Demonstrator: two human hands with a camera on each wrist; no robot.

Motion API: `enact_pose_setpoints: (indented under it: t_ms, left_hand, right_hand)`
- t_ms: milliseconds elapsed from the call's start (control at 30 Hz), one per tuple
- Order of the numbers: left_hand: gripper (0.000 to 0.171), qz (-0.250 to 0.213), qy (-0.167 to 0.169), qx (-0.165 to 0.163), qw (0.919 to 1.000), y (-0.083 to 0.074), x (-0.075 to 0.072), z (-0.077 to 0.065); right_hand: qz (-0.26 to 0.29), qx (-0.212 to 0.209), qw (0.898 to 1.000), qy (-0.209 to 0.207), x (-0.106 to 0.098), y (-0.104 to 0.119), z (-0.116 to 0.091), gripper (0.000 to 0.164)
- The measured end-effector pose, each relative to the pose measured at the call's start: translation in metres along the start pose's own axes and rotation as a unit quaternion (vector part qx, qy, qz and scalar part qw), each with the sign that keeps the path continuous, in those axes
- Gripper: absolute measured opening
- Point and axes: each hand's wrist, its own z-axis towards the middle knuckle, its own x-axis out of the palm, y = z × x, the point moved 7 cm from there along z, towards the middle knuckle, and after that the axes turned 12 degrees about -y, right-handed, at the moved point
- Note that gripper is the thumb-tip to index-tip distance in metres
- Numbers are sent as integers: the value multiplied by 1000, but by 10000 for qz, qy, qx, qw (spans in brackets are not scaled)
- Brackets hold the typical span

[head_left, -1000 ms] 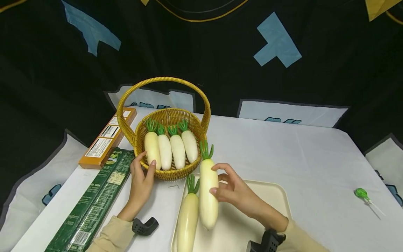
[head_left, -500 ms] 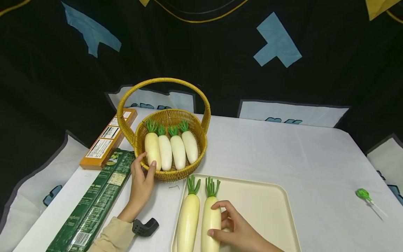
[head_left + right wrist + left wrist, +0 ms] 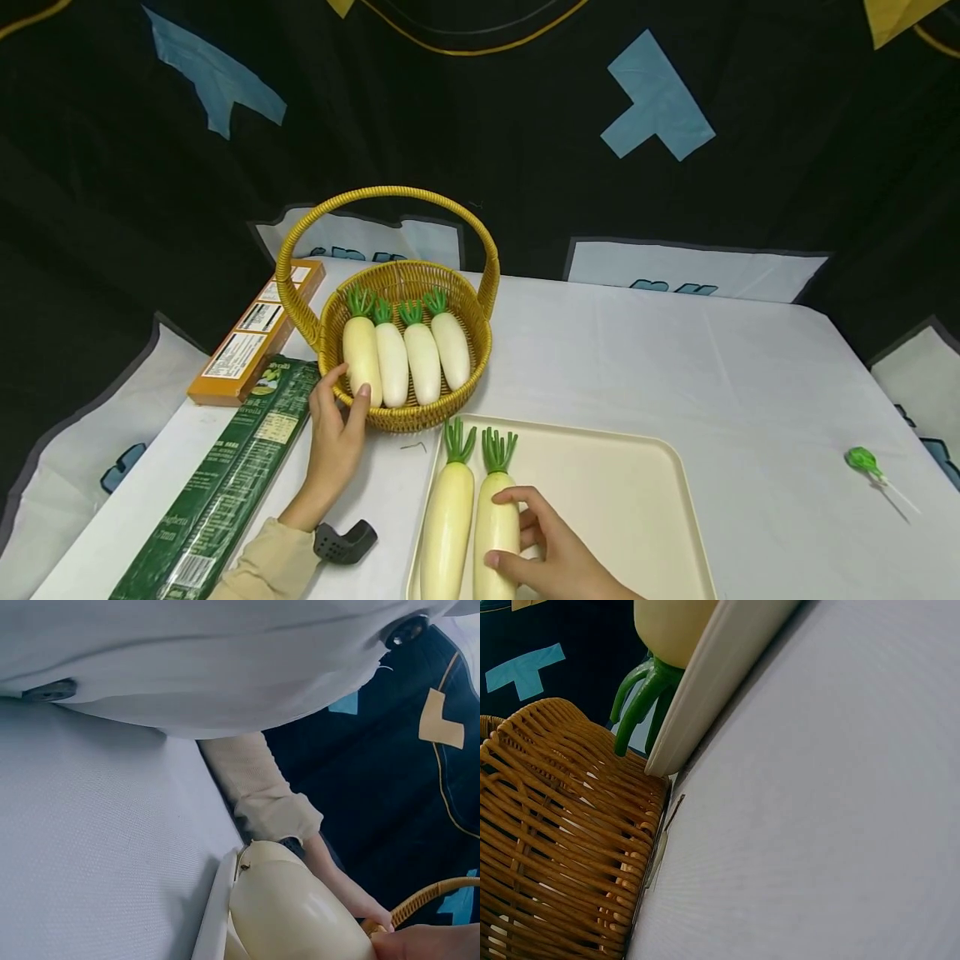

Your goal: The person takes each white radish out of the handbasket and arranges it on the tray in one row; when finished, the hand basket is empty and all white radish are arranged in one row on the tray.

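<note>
My right hand [image 3: 551, 550] grips a white radish [image 3: 494, 517] with green stalks, thumb and fingers at its sides, low over the beige tray [image 3: 592, 431]. To its left lies a second radish [image 3: 447, 521], stalks also pointing away from me. My left hand [image 3: 333, 442] holds the near left rim of the wicker basket [image 3: 420, 417], fingertips and thumb at its edge. Several smaller radishes [image 3: 423, 362] lie side by side in the basket. The right wrist view shows the blunt end of a radish [image 3: 296, 907]; in the left wrist view the basket's woven side [image 3: 562, 832] fills the left.
A green spaghetti packet [image 3: 225, 475] and an orange box [image 3: 258, 333] lie left of the basket. On the far right is a green lollipop [image 3: 862, 460]. A small bent wire [image 3: 413, 446] lies between basket and tray. The basket's tall handle [image 3: 390, 192] arches above it.
My right hand has lowered its radish toward me onto the tray, beside the other one, then shifted it slightly left. The left hand has stayed at the basket rim.
</note>
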Motion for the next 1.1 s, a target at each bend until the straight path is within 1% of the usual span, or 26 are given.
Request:
enact_pose_setpoints:
  t_ms: [133,267,500,667,800,933,1100]
  left_hand:
    - [50,-8,-15,8,10000,0,0,0]
    - [50,-11,-16,17,10000,1,1,0]
    - [50,-15,13,-5,10000,2,1,0]
    - [50,-7,26,-4,10000,2,0,0]
    - [50,1,32,-15,10000,2,0,0]
    - [51,3,46,-6,10000,1,0,0]
    - [50,20,24,26,10000,1,0,0]
  right_hand:
    - [118,147,9998,-49,0,-2,1,58]
    - [118,237,9996,-91,0,-4,1,62]
    - [48,144,9999,-33,2,-4,0,66]
    - [51,112,9998,-128,1,-4,-2,73]
    - [84,56,9999,-119,2,-4,-3,76]
    - [88,44,9999,-29,4,-3,-4,74]
    - [-130,-33,9999,-23,5,-3,-5,66]
